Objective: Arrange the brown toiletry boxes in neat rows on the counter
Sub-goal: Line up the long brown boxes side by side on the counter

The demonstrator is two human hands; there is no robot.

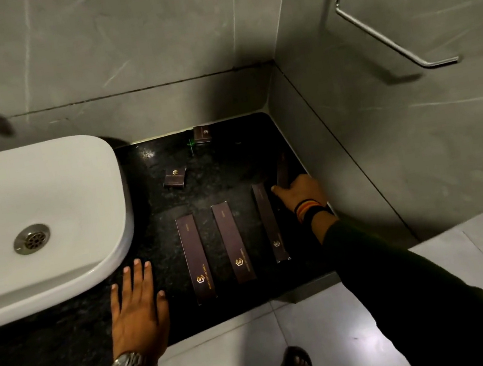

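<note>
Three long brown boxes [233,242] are already laid side by side near the front edge of the dark counter [152,228]. A fourth long box [281,170] is gripped by the right hand [300,192] at the far right. The left hand [136,307] is pressed flat, fingers spread, holding nothing. Two small boxes [174,177] farther back are still unaligned, so the work is judged about half done.

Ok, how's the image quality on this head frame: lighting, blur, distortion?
Head view: dim, with heavy shadow over the right hand and the box it grips; the counter is dark and glossy; wide-angle bending curves the wall edges; the sink is brightest, not blown out.
</note>
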